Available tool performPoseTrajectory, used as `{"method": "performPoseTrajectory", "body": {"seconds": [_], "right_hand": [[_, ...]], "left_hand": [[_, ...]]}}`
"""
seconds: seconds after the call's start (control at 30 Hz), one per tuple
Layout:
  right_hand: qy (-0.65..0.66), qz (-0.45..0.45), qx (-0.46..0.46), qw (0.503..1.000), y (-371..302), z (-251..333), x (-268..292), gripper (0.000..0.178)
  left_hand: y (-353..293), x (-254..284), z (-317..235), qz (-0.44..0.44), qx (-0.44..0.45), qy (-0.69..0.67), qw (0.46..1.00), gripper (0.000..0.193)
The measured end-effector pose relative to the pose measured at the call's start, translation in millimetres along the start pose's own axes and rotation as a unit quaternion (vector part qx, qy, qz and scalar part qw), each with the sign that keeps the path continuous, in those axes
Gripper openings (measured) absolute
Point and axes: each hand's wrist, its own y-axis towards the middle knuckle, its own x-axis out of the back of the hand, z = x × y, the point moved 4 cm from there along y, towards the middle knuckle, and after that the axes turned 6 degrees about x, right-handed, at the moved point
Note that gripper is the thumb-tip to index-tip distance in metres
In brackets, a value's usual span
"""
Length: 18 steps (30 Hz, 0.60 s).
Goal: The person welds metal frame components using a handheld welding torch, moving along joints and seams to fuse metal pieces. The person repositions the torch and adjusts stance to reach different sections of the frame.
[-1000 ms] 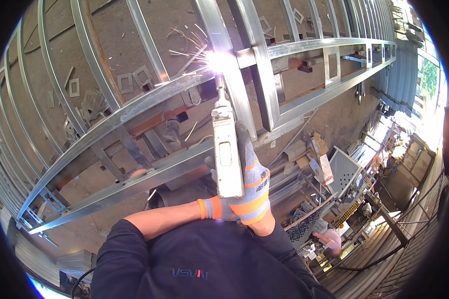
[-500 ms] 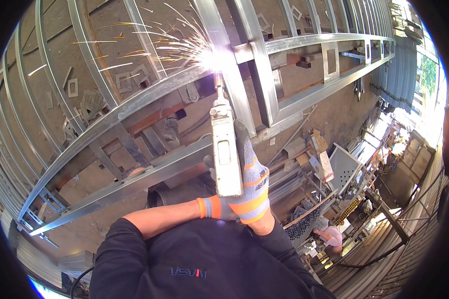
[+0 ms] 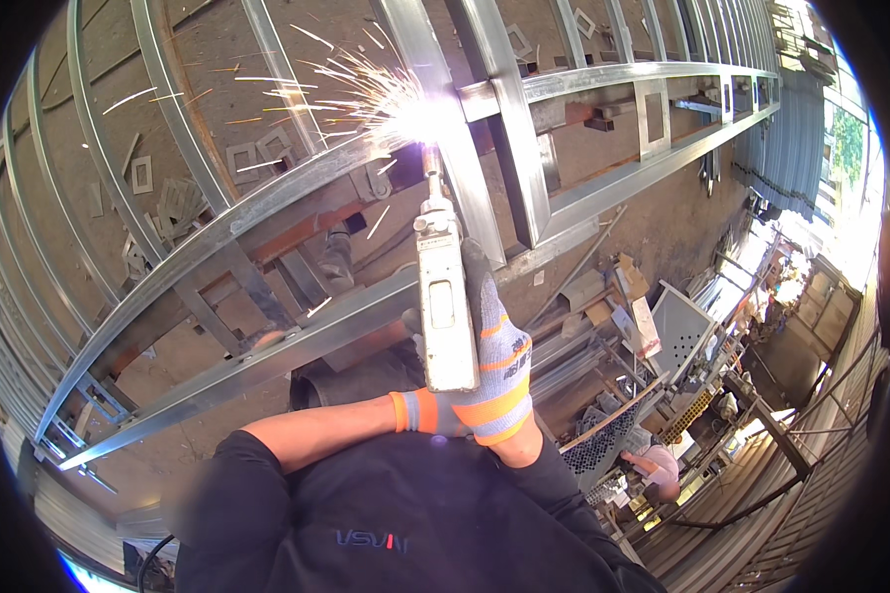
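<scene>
My right hand [image 3: 502, 341], in a grey glove with orange bands, is wrapped round the white body of a welding gun [image 3: 448, 306]. The gun's nozzle points away from me at a metal frame, where a bright glare and sparks hide the exact contact spot. Shiny square tubes [image 3: 509, 128] of the frame cross just right of the nozzle. My left hand [image 3: 445, 413], gloved in grey and orange, lies behind the gun's rear end and against my right wrist. Its fingers are hidden there, so their hold does not show.
A long curved rail [image 3: 267, 203] and a nearer rail [image 3: 237, 366] of the frame run across in front of me. Cut metal plates [image 3: 178, 203] lie on the floor beyond. At right are scrap pieces [image 3: 638, 321], a perforated panel [image 3: 682, 326] and another person [image 3: 655, 465].
The spray of sparks has changed shape, with a few now falling nearer to me. The gun and both hands stay almost in place.
</scene>
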Motion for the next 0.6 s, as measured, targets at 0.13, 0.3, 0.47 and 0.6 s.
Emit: {"method": "performPoseTrajectory", "body": {"seconds": [0.13,0.3,0.47,0.6], "right_hand": [[-0.009,0.001,-0.006,1.000,-0.5,1.9,1.0,0.073],[-0.032,-0.003,0.023,0.999,0.3,4.7,0.2,0.071],[-0.081,-0.014,0.044,0.996,-1.1,6.3,2.3,0.068],[-0.072,0.018,0.030,0.997,-13.8,2.8,3.0,0.070]], "left_hand": [[4.7,13.9,-46.9,-0.015,-0.006,-0.220,0.975,0.047],[20.0,-15.4,3.9,-0.030,-0.023,-0.019,0.999,0.048],[9.6,9.8,-38.8,-0.036,-0.016,0.036,0.999,0.041],[21.7,-19.2,6.3,-0.033,-0.029,0.055,0.998,0.034]]}}
